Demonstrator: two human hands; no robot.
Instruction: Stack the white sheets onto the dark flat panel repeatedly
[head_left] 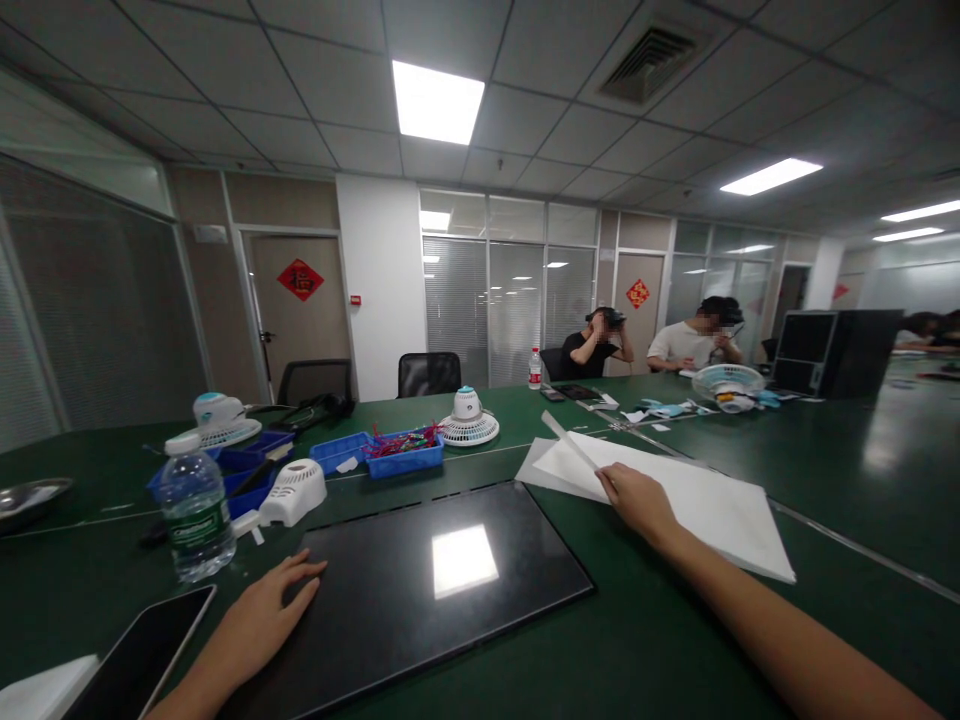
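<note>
A flat black screen panel [382,610] lies on the green table in front of me, with a ceiling light mirrored in its glossy face. My left hand [264,610] rests at the panel's left edge, its fingers apart and nothing in them. To the right of the panel, my right hand [637,503] pinches the near end of a narrow, pale strip [564,438], whose material I cannot make out. The strip is tilted over a pile of white sheets [705,510], and the hand is above the pile's left part.
A water bottle [196,515], a phone [142,655] and a white plastic housing [296,490] are on the left. Beyond the panel stand a blue tray of wires [405,460] and a small fan [469,420]. Two people sit across the table, near a black computer case [840,350].
</note>
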